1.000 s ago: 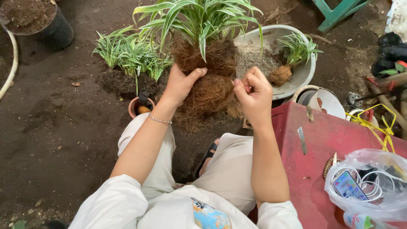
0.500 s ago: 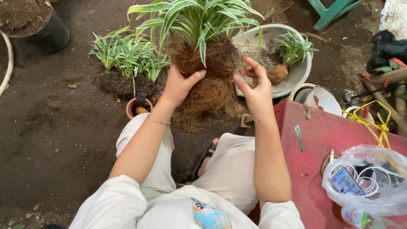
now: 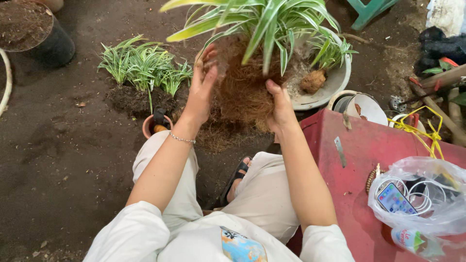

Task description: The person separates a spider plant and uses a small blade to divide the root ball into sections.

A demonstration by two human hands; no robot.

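Dark soil ground | left hand (image 3: 203, 92), right hand (image 3: 280, 107): each grip clasps fibrous root ball (image 3: 242, 90)

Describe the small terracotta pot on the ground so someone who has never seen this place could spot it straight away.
Start at the clump of small striped green plants lying on dark soil to the person's left. Just below that clump, against the person's left knee in pale trousers, stands the small round terracotta pot. Its orange-brown rim sets it apart from the large black plastic pot and the grey bowl farther off.
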